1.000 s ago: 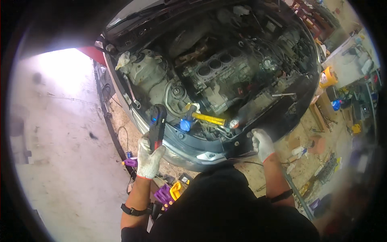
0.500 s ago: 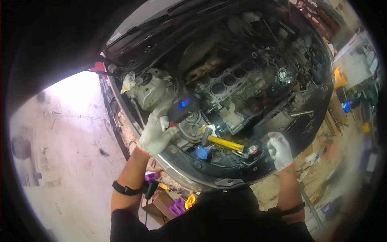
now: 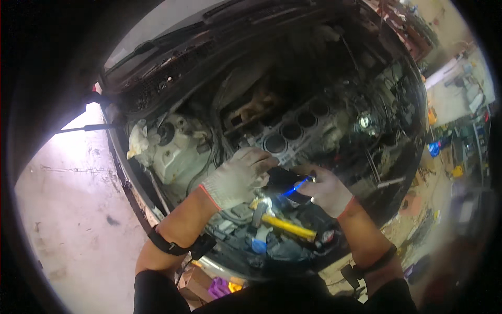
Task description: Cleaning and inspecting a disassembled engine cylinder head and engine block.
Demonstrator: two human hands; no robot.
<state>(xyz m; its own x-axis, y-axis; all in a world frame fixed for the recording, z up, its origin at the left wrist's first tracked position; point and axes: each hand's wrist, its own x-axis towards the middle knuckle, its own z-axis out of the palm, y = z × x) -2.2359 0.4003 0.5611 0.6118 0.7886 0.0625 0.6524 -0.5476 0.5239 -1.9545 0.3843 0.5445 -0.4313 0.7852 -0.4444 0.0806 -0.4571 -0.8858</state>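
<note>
Both gloved hands meet over the engine bay at a dark handheld work light (image 3: 282, 179) with a glowing blue strip. My left hand (image 3: 238, 178) is closed on its left end. My right hand (image 3: 330, 192) has its fingers closed on the other end, near the blue glow. Parts of the light are hidden behind the fingers. Just below, a hammer with a yellow handle (image 3: 288, 227) lies across the engine parts, and a bright patch shines by its head. Behind the hands sits the bare engine block (image 3: 293, 131) with several open cylinder bores.
A blue cap (image 3: 259, 246) is below the hammer. The pale strut tower (image 3: 175, 157) stands left of the block, with a crumpled white cloth (image 3: 137, 140) on it. A cardboard box (image 3: 196, 282) and a purple item (image 3: 218, 287) are by the front bumper. Tools lie along the right.
My left hand has moved right with the work light. My right hand has come left and up from the fender side and taken hold of it too. The view has shifted.
</note>
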